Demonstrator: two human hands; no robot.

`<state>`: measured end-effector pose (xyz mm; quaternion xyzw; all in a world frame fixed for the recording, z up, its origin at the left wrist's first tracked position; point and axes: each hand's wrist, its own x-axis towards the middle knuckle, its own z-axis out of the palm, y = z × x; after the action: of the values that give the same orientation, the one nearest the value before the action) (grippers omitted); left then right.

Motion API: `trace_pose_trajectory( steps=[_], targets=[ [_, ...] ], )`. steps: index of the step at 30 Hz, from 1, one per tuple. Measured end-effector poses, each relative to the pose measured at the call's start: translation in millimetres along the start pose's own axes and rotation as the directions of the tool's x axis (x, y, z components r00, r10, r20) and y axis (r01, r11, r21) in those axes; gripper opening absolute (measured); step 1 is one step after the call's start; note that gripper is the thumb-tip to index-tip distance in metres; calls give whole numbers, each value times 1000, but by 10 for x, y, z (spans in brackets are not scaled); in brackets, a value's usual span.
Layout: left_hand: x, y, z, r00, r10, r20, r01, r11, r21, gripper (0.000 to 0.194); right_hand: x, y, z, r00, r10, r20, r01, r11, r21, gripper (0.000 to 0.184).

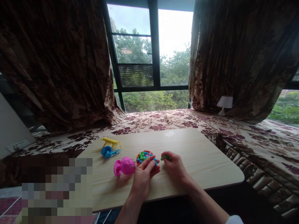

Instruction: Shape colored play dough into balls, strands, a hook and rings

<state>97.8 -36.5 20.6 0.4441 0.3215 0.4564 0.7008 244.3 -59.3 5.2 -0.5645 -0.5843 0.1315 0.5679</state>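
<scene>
My left hand [143,175] is at the near right side of a round orange-rimmed bowl [136,160] and hides part of it. The bowl holds many small beads [142,156] in blue, green and pink. Between the thumb and fingers of this hand, blue beads [155,160] show. To its right, my right hand [174,165] is closed on a small green piece [165,157], mostly covered by the fingers. Left of the bowl lies a bumpy pink toy [127,165] with a flared end.
A yellow animal figure [111,142] and a blue toy with a round base [107,152] sit on the far left of the pale wooden table [198,152]. A small white lamp [225,102] stands on the flowered window seat [161,121]. Bottom left is pixelated.
</scene>
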Motion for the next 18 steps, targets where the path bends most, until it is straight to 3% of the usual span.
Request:
trace_pose_trajectory(
  steps=[2,5,7,10,14,18],
  targets=[
    [-21,64,-14,999,-47,15,48,995,-91,33,-14,-36,-2,997,-73,16,75,985,-154,24],
    [-36,131,-55,999,-40,-1,40,994,-105,30,-35,-109,-2,976,-148,162,189,942,-278,27],
    [-43,141,-102,999,23,-25,-23,999,-23,31,-46,-148,2,956,-173,235,239,927,-289,35],
    [-51,99,-204,976,206,-75,-185,956,226,35,-62,-169,5,961,-190,203,246,921,-302,46],
    [-52,2,-334,937,339,-84,-260,837,481,31,-100,-149,-30,979,-165,118,198,906,-373,23],
    [-51,-36,-353,938,346,-37,-275,802,530,30,-112,-174,-144,960,-162,229,242,891,-385,15]
  ],
)
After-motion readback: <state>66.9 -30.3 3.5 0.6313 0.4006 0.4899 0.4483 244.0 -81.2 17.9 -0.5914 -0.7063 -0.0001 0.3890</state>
